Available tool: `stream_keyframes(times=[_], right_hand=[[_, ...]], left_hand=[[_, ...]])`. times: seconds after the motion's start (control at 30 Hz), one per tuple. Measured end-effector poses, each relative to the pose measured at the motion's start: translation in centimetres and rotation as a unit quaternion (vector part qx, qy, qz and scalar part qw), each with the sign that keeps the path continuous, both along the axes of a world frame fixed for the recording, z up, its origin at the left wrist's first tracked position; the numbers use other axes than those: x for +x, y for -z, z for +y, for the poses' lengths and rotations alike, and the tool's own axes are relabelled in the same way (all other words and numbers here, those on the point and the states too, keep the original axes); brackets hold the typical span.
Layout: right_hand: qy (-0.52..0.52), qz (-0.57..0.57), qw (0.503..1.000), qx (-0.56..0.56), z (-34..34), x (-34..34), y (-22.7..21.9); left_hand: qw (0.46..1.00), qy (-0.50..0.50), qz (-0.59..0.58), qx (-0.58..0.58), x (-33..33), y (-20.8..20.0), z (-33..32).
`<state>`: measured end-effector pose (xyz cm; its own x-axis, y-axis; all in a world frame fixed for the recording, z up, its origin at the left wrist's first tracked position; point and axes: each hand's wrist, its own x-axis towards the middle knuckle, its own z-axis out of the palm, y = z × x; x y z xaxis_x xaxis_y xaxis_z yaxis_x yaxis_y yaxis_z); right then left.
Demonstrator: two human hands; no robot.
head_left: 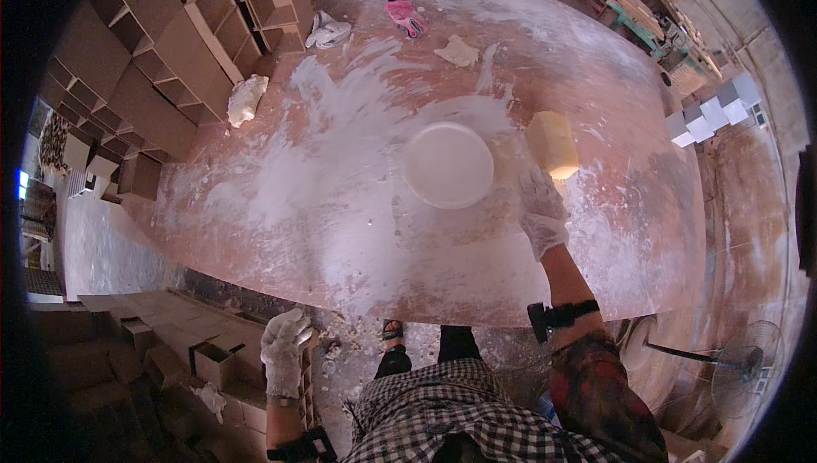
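Observation:
My right hand (541, 212), in a whitish glove, reaches over the table with its fingers stretched forward. Its fingertips lie beside the near left corner of a yellow sponge-like block (553, 145); whether they touch it I cannot tell. Left of that hand stands a round white basin (448, 165), pale inside. My left hand (286, 342), also gloved, hangs below the table's near edge beside stacked cardboard boxes. Its fingers are loosely curled and apart, with nothing visible in them.
White smears cover the reddish tabletop (340, 208). Cardboard boxes (149, 54) rise at the far left. A crumpled white bag (247, 100), a grey cloth (328, 30) and a pink object (405, 18) lie on the table. A fan (739, 364) stands at the lower right.

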<state>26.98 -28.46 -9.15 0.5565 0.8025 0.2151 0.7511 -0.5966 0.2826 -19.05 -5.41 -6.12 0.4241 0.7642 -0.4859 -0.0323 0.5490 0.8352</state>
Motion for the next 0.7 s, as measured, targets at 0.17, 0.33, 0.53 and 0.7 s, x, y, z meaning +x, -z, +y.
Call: stream_keyframes(times=[0.17,0.33,0.53,0.7], right_hand=[[0.111,0.114,0.986,0.046,0.6,-3.1,1.7],[0.105,0.272,0.938,0.186,-6.4,-12.9,-0.9],[0.229,0.240,0.943,0.005,-20.4,-24.8,-5.1],[0.452,0.304,0.816,0.193,-33.0,-38.1,-7.3]], left_hand=[[0.998,0.061,-0.003,0.024,-0.5,0.5,0.4],[0.993,0.112,-0.002,0.037,0.9,0.6,1.2],[0.943,0.320,-0.080,0.053,6.0,3.9,1.5],[0.859,0.504,-0.043,0.078,18.2,1.6,-10.3]])
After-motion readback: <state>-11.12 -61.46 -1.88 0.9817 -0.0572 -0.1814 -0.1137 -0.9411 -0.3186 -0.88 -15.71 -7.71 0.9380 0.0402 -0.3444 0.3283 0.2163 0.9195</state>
